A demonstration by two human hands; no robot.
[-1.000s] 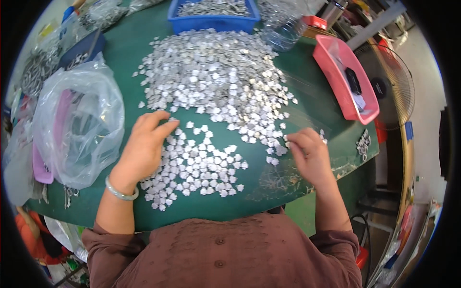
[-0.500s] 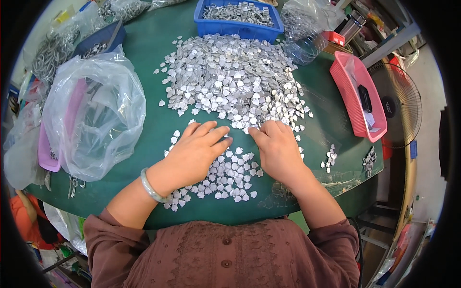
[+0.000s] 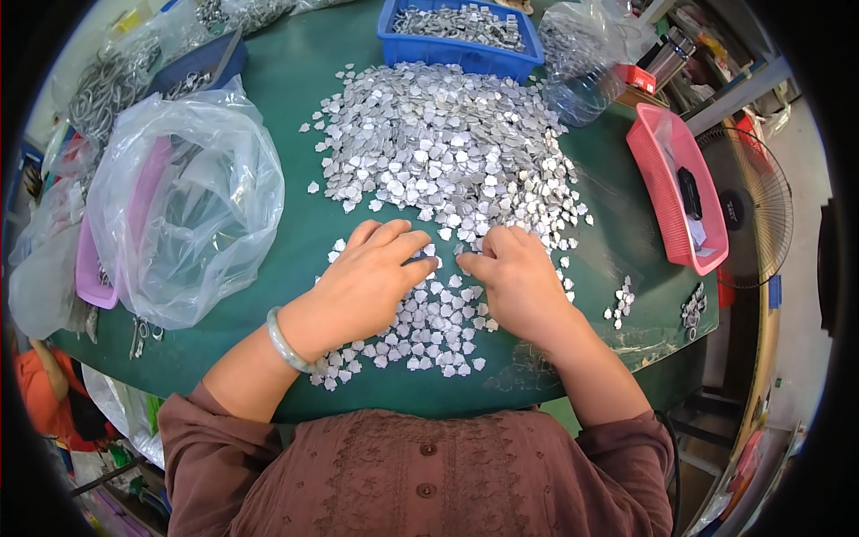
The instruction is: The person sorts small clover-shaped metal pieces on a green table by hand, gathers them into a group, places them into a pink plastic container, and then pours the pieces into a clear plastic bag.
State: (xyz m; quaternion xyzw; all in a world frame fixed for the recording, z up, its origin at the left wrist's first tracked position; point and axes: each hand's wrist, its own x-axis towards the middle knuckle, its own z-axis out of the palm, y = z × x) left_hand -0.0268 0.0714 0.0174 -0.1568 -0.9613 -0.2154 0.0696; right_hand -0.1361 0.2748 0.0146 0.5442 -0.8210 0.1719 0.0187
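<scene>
A wide heap of small silver-grey, scalloped flat metal pieces (image 3: 447, 143) lies on the green tabletop. Closer to my body, a smaller spread of the same pieces (image 3: 429, 331) sits between and below my hands. My left hand (image 3: 367, 273), with a pale bangle (image 3: 286, 342) at its wrist, rests palm down over the left edge of this spread, fingers apart. Opposite it, my right hand (image 3: 519, 282) is closed, fingers bent and thumb side toward the left hand, at the gap between heap and spread. Whatever is under its fingertips is hidden.
A blue bin (image 3: 461, 52) of metal parts stands behind the heap. At left are a clear plastic bag (image 3: 206, 242) and a lilac basket (image 3: 93, 268). A pink basket (image 3: 667, 188) and a fan (image 3: 752, 206) are at right. A few loose pieces (image 3: 620, 302) lie near the right edge.
My right hand has drawn slightly back from the heap's near edge, toward my left hand. The left hand stays almost in place. The whole view has shifted a little.
</scene>
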